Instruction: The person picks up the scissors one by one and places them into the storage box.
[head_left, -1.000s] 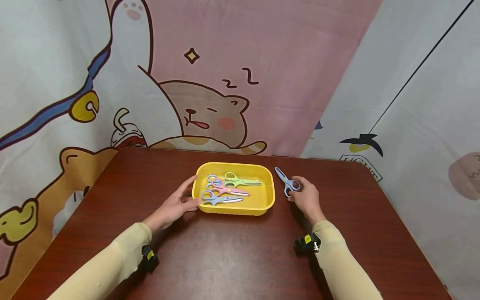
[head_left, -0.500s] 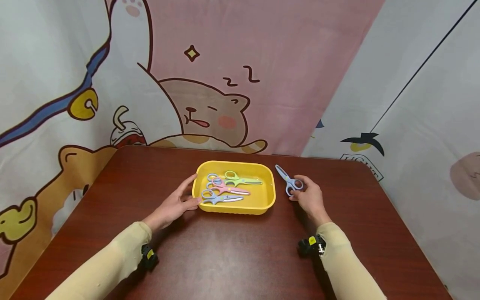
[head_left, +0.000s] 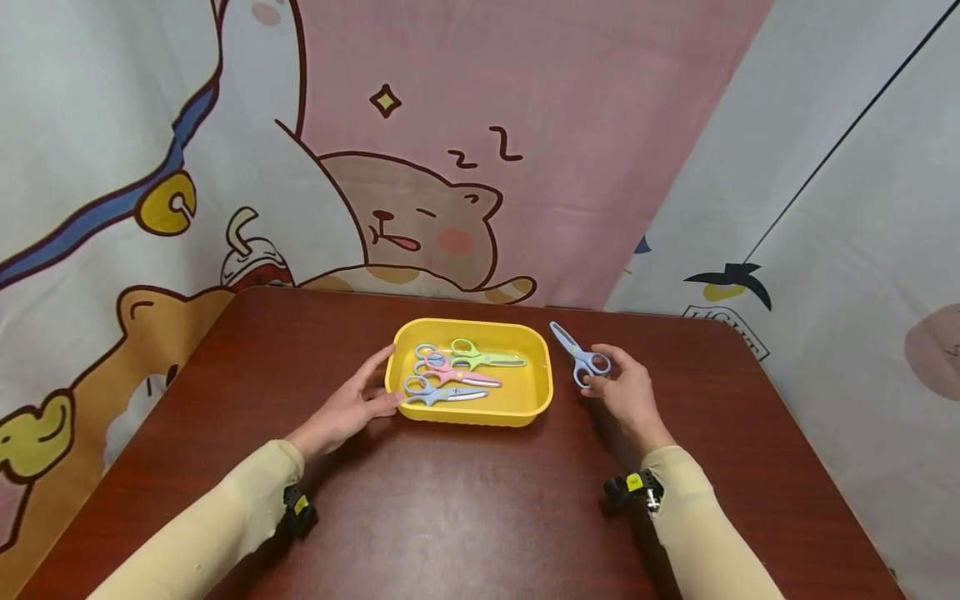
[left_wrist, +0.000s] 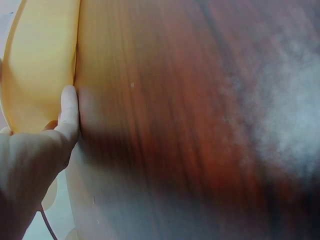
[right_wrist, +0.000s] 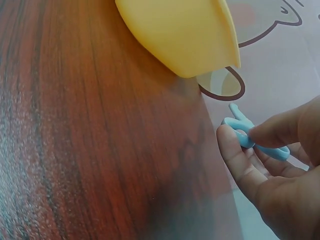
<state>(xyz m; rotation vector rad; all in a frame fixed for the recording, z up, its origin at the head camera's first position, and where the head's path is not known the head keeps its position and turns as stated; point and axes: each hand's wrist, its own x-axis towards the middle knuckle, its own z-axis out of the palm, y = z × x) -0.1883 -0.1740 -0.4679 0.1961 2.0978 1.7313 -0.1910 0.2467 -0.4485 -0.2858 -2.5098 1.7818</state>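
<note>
A yellow plastic tray [head_left: 517,419] stands on the table with several scissors in it: green scissors [head_left: 487,360], pink scissors [head_left: 465,377], blue scissors [head_left: 450,394] in front, and another blue handle [head_left: 422,354] partly covered behind. My left hand [head_left: 345,412] rests against the tray's left end, thumb and fingers spread fairly straight; the left wrist view has the thumb [left_wrist: 70,107] along the tray wall. To the tray's right, my right hand [head_left: 628,396] pinches another pair of blue scissors [head_left: 576,354] by the handle loops, blades together and pointing away and left.
The dark red wooden table [head_left: 450,517] runs back to a cartoon-printed cloth [head_left: 585,150] hanging behind and at the sides. Dark wrist cameras [head_left: 300,512] are strapped under both sleeves.
My right hand has shifted slightly right, the blue scissors still pinched in it. The left hand and tray keep their places; the whole view has tilted a little.
</note>
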